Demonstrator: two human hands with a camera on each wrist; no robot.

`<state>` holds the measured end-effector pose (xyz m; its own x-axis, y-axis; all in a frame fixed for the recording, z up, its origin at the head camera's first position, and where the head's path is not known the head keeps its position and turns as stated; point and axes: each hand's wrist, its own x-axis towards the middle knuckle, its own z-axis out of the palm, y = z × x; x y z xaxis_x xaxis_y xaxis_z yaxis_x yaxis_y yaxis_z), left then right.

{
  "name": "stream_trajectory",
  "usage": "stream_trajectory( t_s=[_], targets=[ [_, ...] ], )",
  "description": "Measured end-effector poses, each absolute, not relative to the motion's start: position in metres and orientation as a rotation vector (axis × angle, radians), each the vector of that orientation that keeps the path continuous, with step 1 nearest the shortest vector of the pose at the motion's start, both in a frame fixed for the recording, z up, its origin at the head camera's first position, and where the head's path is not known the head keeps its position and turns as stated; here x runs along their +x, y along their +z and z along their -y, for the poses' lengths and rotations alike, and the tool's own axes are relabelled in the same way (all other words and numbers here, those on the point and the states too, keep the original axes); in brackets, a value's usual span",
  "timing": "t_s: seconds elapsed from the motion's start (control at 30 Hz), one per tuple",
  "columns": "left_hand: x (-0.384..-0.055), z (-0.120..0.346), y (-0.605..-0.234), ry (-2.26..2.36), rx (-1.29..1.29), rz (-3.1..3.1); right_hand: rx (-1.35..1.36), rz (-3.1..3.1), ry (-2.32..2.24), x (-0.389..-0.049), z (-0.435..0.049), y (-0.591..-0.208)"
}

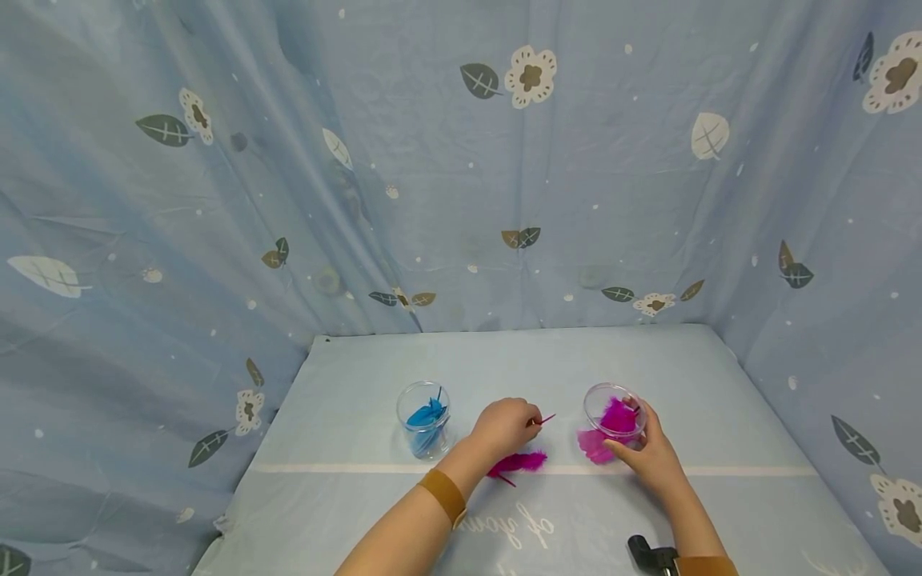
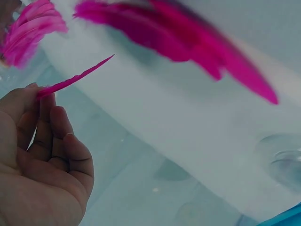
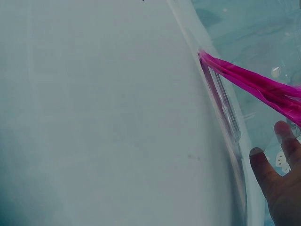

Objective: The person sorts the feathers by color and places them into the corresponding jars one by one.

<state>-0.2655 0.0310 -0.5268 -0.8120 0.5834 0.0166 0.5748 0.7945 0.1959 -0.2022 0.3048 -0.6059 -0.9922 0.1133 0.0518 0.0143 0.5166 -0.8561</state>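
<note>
My left hand (image 1: 507, 426) pinches a thin magenta feather (image 2: 77, 81) between thumb and fingertips, its pointed end sticking out. Below that hand, more magenta feathers (image 1: 524, 462) lie on the table, partly hidden by the wrist in the head view. On the right, my right hand (image 1: 651, 454) holds a clear cup (image 1: 595, 390) by its side, thumb in front and fingers round the far side. Bright pink feathers (image 1: 618, 418) are in this cup; in the right wrist view a magenta feather (image 3: 254, 84) reaches past the rim.
Left of my left hand stands another clear cup (image 1: 423, 386) with blue feathers (image 1: 426, 418) inside. A black object (image 1: 651, 554) shows by the right wrist. Pale cloth covers the table (image 1: 504, 360), and a patterned blue curtain (image 1: 432, 160) hangs behind and at both sides.
</note>
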Motion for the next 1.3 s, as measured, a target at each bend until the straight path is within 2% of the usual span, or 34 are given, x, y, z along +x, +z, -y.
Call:
stream_trajectory(
  t_s=[0.63,1.3],
  targets=[
    [-0.270,-0.080,-0.470,0.332,1.151,-3.023,-0.081,2.605,1.523,-0.203,-0.307,-0.608],
    [-0.278,-0.129,-0.451,0.517,1.192,-3.020,-0.089,2.602,1.539,-0.204,-0.307,-0.606]
  ],
)
